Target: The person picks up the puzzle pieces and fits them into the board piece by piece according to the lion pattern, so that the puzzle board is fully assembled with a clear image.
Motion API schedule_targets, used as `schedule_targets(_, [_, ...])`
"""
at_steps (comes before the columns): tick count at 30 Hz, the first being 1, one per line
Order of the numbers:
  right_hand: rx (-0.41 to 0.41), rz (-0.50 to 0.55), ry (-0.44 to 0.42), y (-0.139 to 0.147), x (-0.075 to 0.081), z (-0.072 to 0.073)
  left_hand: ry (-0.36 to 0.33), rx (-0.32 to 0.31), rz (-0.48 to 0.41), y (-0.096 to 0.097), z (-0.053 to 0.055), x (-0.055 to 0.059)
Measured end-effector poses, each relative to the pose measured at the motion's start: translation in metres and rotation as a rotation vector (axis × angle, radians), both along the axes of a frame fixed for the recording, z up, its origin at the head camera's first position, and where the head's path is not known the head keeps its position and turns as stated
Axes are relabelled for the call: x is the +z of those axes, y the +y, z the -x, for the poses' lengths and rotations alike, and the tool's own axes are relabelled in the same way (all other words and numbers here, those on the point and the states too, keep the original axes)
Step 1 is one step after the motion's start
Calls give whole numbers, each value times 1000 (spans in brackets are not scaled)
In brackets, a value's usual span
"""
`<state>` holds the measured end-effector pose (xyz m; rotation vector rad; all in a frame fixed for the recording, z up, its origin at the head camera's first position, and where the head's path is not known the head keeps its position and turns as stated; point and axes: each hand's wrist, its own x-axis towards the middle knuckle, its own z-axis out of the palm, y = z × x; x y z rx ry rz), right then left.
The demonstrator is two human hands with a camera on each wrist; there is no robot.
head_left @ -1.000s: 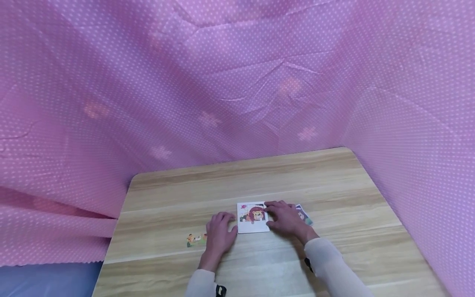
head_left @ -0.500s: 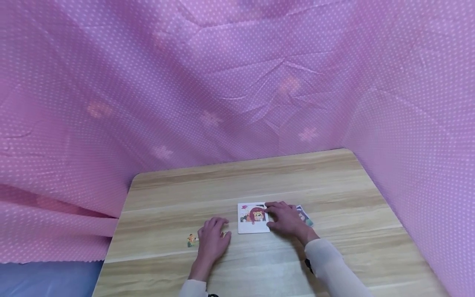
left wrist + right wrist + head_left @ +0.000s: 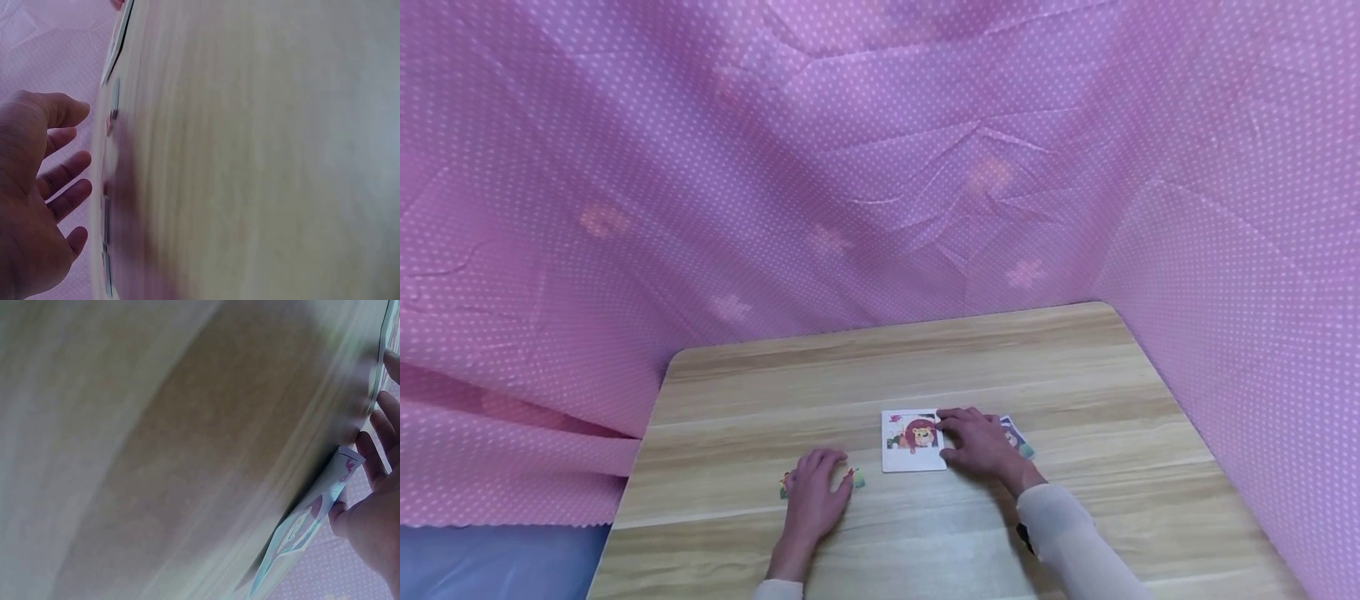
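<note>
A white puzzle board (image 3: 913,461) with a lion picture lies flat in the middle of the table. My right hand (image 3: 977,443) rests at the board's right edge, fingertips and thumb touching it. To the left, my left hand (image 3: 814,498) hovers over several small colourful puzzle pieces (image 3: 859,477), partly covering them. In the left wrist view the left hand (image 3: 31,194) has loosely bent fingers with nothing between them, and thin pieces (image 3: 106,222) lie on the table beside it. The right wrist view shows the right hand (image 3: 378,519) with relaxed fingers.
Partly under my right hand lies a printed picture card (image 3: 1017,438), its edge raised in the right wrist view. The wooden table (image 3: 737,392) has rounded far corners. A pink dotted cloth (image 3: 880,208) hangs around its back and sides.
My left hand has moved left and slightly toward me, away from the board and over the puzzle pieces, uncovering a green one. My right hand stays at the board's edge.
</note>
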<state>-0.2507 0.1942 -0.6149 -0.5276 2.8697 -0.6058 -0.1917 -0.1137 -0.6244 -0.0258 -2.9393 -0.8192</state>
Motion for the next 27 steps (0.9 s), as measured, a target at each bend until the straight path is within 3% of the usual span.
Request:
schedule_targets(12, [5, 16, 7, 2, -3, 15, 13, 54, -46, -22, 8, -9])
schedule_targets(18, [6, 17, 9, -2, -2, 17, 4, 73, -66, -41, 10, -8])
schedule_targets(27, [-14, 14, 3, -6, -1, 19, -128, 131, -66, -74, 17, -4])
